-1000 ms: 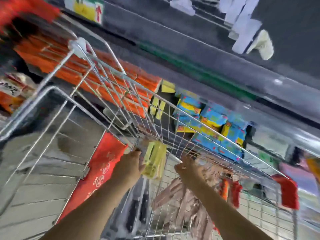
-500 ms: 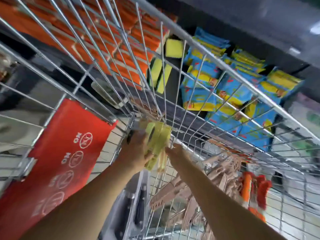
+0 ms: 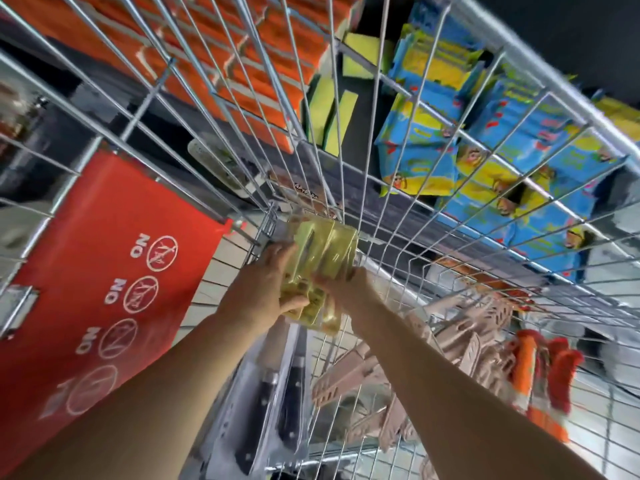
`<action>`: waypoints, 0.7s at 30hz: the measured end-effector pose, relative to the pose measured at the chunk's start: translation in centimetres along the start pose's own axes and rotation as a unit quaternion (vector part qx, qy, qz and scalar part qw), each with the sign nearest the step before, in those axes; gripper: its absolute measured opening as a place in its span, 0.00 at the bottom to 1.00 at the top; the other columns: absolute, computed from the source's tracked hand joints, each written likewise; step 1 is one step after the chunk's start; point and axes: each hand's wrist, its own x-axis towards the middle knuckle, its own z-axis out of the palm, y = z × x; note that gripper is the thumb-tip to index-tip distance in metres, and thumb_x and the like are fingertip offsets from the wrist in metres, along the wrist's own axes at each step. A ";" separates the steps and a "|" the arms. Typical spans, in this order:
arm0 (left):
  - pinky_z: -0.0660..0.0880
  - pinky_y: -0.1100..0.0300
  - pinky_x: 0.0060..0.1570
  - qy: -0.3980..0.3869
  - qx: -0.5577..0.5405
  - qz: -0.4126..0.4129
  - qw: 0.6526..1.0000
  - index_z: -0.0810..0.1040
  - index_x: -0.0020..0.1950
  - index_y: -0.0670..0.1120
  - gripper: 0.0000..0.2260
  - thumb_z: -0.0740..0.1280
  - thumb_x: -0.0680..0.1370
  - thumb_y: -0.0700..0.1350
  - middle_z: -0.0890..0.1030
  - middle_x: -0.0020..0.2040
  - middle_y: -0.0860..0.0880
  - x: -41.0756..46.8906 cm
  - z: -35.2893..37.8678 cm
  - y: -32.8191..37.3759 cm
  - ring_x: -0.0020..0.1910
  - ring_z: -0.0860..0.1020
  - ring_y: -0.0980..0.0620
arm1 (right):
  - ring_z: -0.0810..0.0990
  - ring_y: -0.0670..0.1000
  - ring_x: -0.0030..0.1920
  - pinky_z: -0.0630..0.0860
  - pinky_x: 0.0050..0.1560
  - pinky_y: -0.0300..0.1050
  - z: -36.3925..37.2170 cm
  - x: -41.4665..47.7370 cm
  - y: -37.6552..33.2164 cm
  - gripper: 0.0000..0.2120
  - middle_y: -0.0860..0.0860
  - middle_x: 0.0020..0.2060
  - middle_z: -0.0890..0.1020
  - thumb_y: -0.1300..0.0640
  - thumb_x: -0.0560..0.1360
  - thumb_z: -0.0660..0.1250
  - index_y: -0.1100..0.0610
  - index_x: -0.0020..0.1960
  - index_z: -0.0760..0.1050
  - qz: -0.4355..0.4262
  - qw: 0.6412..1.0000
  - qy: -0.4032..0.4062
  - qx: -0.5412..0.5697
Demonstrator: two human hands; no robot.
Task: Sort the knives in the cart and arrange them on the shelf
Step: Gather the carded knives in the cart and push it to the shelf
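Observation:
Both my hands reach deep into the wire cart (image 3: 377,140). My left hand (image 3: 263,282) and my right hand (image 3: 349,285) together grip a stack of yellow-green knife packs (image 3: 323,258) near the cart's far corner. On the cart floor lie black-handled knives in clear packs (image 3: 273,403), a heap of beige knives (image 3: 433,358) and orange-handled knives (image 3: 540,372) at the right.
A red flap with white "NO" signs (image 3: 114,271) hangs on the cart's left side. Beyond the wire, shelves hold orange packs (image 3: 242,64), yellow-green sponges (image 3: 332,109) and blue-yellow packs (image 3: 485,133).
My head has dropped closer into the cart. My right hand has come onto the yellow-green packs beside the left, so both hands now hold the stack.

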 end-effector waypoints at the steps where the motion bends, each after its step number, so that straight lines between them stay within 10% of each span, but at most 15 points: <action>1: 0.68 0.57 0.63 -0.001 0.011 0.003 1.000 0.55 0.75 0.49 0.44 0.73 0.66 0.57 0.63 0.73 0.47 -0.1 0.1 -0.1 0.62 0.74 0.48 | 0.74 0.46 0.40 0.72 0.36 0.37 0.0 -0.1 0.1 0.22 0.49 0.44 0.76 0.56 0.67 0.75 0.58 0.53 0.67 -0.002 1.000 0.003 -0.011; 6: 0.60 0.50 0.72 -0.023 0.056 0.011 0.998 0.53 0.76 0.48 0.45 0.68 0.66 0.65 0.60 0.74 0.46 -0.4 0.6 0.4 0.71 0.62 0.46 | 0.75 0.48 0.43 0.69 0.33 0.35 -0.5 -0.3 1.0 0.31 0.49 0.45 0.75 0.55 0.68 0.74 0.60 0.66 0.65 -0.036 0.998 0.029 -0.046; 12: 0.61 0.50 0.69 0.024 0.161 0.032 0.986 0.61 0.73 0.49 0.40 0.57 0.68 0.71 0.57 0.74 0.47 -0.3 0.0 4.0 0.69 0.60 0.44 | 0.79 0.49 0.41 0.76 0.32 0.38 -2.6 -1.4 2.6 0.23 0.53 0.47 0.80 0.58 0.67 0.76 0.57 0.57 0.69 -0.049 0.997 0.059 -0.012; 15: 0.62 0.58 0.67 -0.028 0.066 0.054 0.996 0.62 0.72 0.47 0.31 0.61 0.75 0.63 0.69 0.68 0.48 -1.1 1.5 5.9 0.66 0.66 0.49 | 0.80 0.55 0.48 0.80 0.46 0.55 -4.6 -2.0 3.8 0.23 0.53 0.49 0.79 0.61 0.64 0.77 0.50 0.51 0.67 -0.045 0.996 0.077 -0.008; 21: 0.68 0.63 0.59 -0.111 -0.168 -0.053 0.978 0.53 0.75 0.47 0.36 0.69 0.74 0.52 0.72 0.65 0.44 -2.0 5.0 7.6 0.60 0.73 0.50 | 0.80 0.56 0.49 0.80 0.49 0.54 -7.4 -3.2 3.5 0.27 0.53 0.48 0.79 0.58 0.64 0.78 0.56 0.57 0.66 -0.069 0.992 0.086 -0.068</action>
